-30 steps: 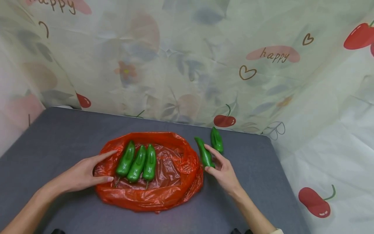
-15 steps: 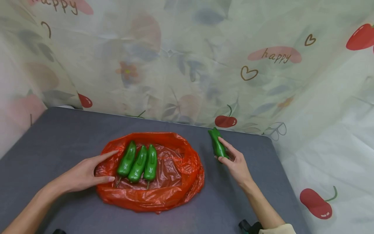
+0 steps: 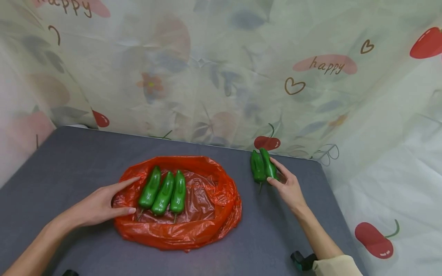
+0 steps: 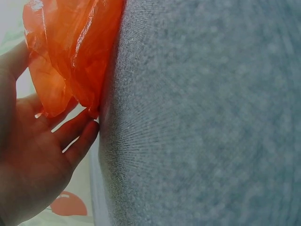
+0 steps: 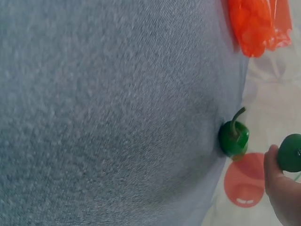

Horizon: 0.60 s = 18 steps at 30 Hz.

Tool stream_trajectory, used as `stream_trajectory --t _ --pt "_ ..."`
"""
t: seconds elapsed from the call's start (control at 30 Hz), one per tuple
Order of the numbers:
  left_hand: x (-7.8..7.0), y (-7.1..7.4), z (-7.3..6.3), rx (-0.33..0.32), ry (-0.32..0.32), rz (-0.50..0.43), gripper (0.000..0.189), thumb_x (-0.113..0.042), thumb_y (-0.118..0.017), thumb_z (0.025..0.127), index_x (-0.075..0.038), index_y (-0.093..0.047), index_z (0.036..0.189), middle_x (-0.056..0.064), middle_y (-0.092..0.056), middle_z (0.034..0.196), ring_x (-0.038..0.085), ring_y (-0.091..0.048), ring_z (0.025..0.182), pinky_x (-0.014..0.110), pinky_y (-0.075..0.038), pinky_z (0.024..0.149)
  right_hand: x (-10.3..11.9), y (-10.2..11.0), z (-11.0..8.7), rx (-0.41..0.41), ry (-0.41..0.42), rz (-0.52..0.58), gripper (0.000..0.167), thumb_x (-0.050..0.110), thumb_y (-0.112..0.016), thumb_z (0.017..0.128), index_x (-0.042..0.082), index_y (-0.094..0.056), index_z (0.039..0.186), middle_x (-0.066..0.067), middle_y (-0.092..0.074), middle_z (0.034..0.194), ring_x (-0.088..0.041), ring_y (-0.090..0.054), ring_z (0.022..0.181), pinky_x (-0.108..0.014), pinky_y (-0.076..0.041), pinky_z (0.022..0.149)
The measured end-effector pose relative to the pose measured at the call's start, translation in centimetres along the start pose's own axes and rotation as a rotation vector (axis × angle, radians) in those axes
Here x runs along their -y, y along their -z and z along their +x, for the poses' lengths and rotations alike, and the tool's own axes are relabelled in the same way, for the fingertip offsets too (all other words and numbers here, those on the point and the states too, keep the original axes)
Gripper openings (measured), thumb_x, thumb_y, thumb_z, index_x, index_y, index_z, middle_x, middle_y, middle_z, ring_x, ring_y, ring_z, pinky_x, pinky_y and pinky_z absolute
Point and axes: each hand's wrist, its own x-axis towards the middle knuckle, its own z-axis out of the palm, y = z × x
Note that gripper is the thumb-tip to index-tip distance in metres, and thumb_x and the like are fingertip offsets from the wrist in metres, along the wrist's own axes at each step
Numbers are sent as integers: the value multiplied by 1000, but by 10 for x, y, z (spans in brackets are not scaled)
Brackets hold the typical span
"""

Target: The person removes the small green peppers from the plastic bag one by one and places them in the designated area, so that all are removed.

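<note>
A red plastic bag (image 3: pixel 221 230) lies spread with its mouth upward and rolled back, and three glossy green peppers (image 3: pixel 164 193) rest side by side in its left part. My left hand (image 3: pixel 98 205) rests against the bag's left side, fingers and thumb spread wide along the rim; the left wrist view shows lightly bent fingers touching the red plastic (image 4: pixel 70 52). To the right of the bag, my right hand (image 3: pixel 288 188) pinches a green pepper (image 3: pixel 268 165) between thumb and fingers. Just left of it, another green pepper (image 3: pixel 257 166) lies on the table, stem toward me.
The grey cloth-covered table (image 3: pixel 193 264) ends at a back edge close behind the two right-hand peppers. A printed curtain (image 3: pixel 221 76) hangs behind and along the sides. A black device (image 3: pixel 304 262) sits at my right wrist.
My right hand has carried its pepper from beside the bag's right edge, rightward past the pepper on the table, to that pepper's right side. My left hand and the bag stay put.
</note>
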Motion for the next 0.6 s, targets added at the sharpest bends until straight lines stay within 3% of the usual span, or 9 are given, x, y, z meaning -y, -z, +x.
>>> stream_trajectory --t 0.17,0.4,0.6 --pt "1 0 0 7 4 -9 88 -53 -74 85 -16 -37 154 22 -51 142 37 -54 123 56 -47 94 -10 5 6 -18 -50 -16 61 8 -62 97 23 -41 153 -11 -32 158 -34 -40 139 -23 -46 91" --pt "2 -1 0 8 8 -17 87 -52 -74 85 -16 -37 154 22 -51 142 36 -55 122 55 -48 93 -23 12 14 -47 -81 -34 60 11 -61 98 21 -40 154 -13 -29 159 -38 -40 138 -51 -40 103" --pt "5 -2 0 10 22 -23 87 -54 -74 84 -17 -37 154 22 -50 142 38 -53 124 57 -46 95 -31 15 21 -59 -101 -69 59 13 -61 98 19 -40 154 -15 -29 158 -40 -42 136 -53 -38 104"
